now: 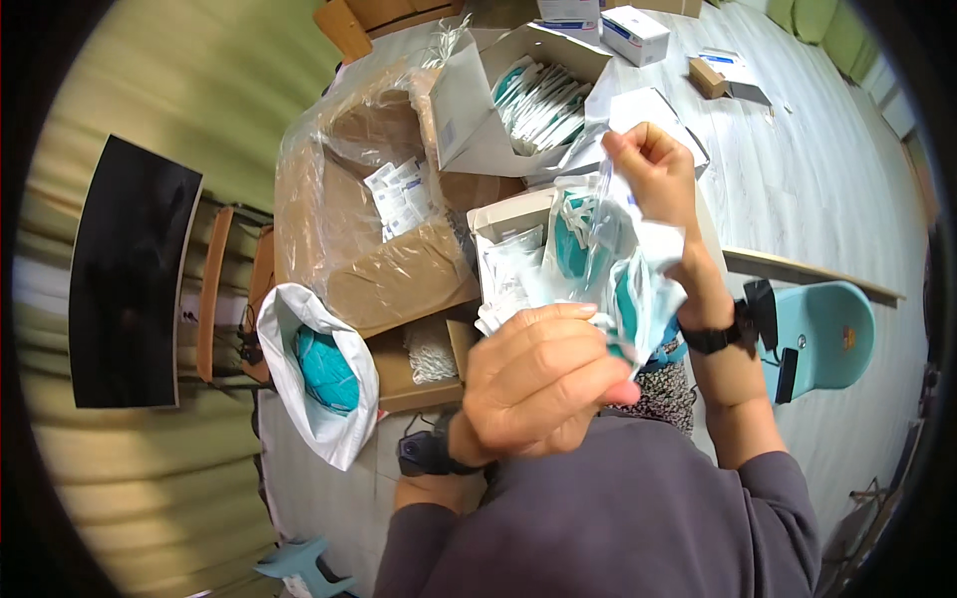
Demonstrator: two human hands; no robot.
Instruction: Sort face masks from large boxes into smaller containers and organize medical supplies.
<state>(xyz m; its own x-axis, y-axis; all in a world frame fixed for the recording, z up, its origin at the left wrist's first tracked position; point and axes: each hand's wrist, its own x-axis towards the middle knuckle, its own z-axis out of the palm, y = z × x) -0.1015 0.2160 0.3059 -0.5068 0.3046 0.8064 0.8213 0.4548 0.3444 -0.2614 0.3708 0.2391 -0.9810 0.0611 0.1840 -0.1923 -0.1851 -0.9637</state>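
Sealed clear pouch (608, 249) with a teal mask inside is held up between a person's two hands, above a small open white box (498, 224) on a grey table (797, 169). The right hand (653, 169) pinches the pouch's top edge, fingers closed tight on the film. The left hand (538, 379) is curled round the lower end, its back to the camera, so the fingertips and most of the bottom of the pouch are hidden; whether it holds one pouch or several is hard to tell. Both wrists carry black bands.

Behind the hands, a larger open white carton (478, 110) holds a row of the same pouches. To the left sits a brown cardboard box (389, 269) under wrinkled clear plastic, its contents blurred by glare. Nearer the table's edge, a white bag (289, 319) gapes open on loose teal material (324, 369). A pale blue chair (832, 334) shows at right, partly blocked by the right forearm. More small boxes (638, 35) lie at the far end, bent by the lens.
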